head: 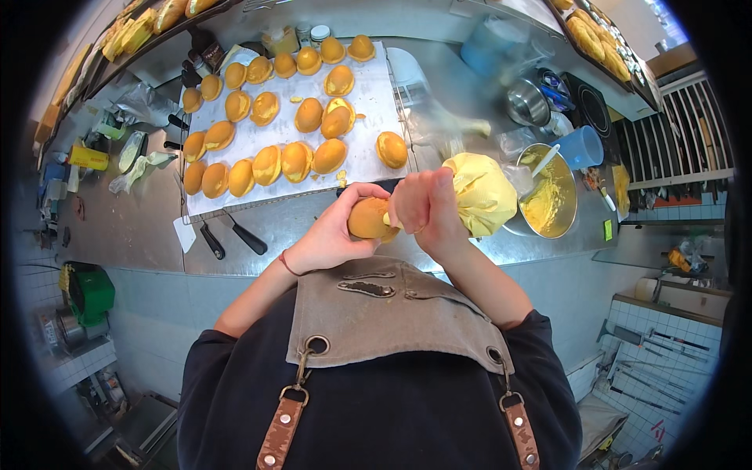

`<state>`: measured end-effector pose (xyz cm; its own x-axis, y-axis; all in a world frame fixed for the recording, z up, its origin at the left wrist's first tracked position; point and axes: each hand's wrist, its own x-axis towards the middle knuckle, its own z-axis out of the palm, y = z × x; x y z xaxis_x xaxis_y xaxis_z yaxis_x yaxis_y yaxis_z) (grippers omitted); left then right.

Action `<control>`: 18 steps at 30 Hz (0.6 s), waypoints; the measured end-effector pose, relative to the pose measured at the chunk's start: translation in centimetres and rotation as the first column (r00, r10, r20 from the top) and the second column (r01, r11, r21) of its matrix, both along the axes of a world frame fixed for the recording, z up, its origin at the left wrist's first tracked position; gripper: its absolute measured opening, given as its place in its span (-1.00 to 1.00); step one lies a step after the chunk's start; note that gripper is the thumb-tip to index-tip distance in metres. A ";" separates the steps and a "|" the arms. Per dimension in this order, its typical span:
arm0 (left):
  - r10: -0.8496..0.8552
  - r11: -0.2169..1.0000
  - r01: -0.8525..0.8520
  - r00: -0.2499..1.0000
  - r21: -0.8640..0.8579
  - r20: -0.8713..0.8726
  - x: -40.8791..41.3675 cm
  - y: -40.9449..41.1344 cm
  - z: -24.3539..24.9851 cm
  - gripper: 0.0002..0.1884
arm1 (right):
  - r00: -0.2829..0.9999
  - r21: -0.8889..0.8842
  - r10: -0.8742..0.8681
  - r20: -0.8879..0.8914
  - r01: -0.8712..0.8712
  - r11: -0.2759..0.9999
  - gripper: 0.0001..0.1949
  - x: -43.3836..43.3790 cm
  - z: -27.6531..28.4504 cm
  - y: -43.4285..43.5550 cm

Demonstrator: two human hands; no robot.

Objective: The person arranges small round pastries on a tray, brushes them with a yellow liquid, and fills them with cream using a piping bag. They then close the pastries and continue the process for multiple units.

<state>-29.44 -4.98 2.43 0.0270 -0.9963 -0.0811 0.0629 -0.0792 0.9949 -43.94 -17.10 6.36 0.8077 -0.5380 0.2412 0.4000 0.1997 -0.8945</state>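
Note:
In front of my apron, my left hand (335,232) grips a round golden bun (369,217), with fingers on top and thumb below. My right hand (427,214) is closed around the neck of a piping bag (483,194) bulging with pale yellow cream. The bag's tip meets the right side of the bun, and my fingers partly hide that spot. Beyond my hands, a paper-lined wire rack (376,117) bears rows of similar buns. Several show yellow cream at a split, and a single bun (392,150) sits near the rack's right edge.
To the right stands a metal bowl (549,205) of yellow cream with a white-handled spatula (546,160), beside a blue jug (581,147). Two black-handled knives (249,238) and a white scraper (184,234) lie at the front left. Bread trays (599,41) overhang the back corners.

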 end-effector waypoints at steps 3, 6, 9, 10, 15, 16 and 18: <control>0.065 0.997 -0.064 0.997 0.038 -0.044 0.3 -0.1 -0.9 -0.31 | 0.997 -0.064 -0.066 0.039 0.068 0.996 -0.40 -0.2 0.4 0.0; 0.242 0.970 -0.230 0.921 -0.077 0.304 0.7 -0.5 -3.8 -0.28 | 0.991 -0.096 -0.124 0.043 0.127 0.987 -0.42 -1.0 0.4 -0.9; 0.389 0.910 -0.313 0.411 -0.273 0.824 1.0 -2.8 -5.2 -0.31 | 0.986 -0.098 -0.167 0.002 0.166 0.981 -0.43 -1.8 0.2 -1.5; 0.428 0.888 -0.322 0.313 -0.329 0.848 1.2 -4.0 -5.1 -0.34 | 0.986 -0.099 -0.166 -0.014 0.164 0.981 -0.43 -2.1 -0.2 -1.6; 0.263 0.918 -0.303 -0.018 -0.255 0.965 2.7 -9.6 -8.7 -0.33 | 0.984 -0.051 -0.110 -0.137 0.104 0.993 -0.45 -3.4 -1.4 -1.6; 0.224 0.922 -0.317 -0.026 -0.221 0.974 2.9 -10.2 -9.2 -0.32 | 0.976 -0.028 -0.090 -0.200 0.086 0.996 -0.46 -3.9 -1.9 -1.8; 0.176 0.927 -0.340 0.021 -0.158 0.984 3.0 -10.3 -10.0 -0.33 | 0.902 -0.067 -0.046 -0.429 0.019 0.998 -0.52 -4.4 -1.7 -2.1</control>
<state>-26.46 -15.31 -7.53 0.4152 -0.8922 0.1779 -0.9072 -0.3917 0.1535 -48.35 -19.16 4.62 0.8222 -0.5615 -0.0934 -0.0210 0.1341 -0.9907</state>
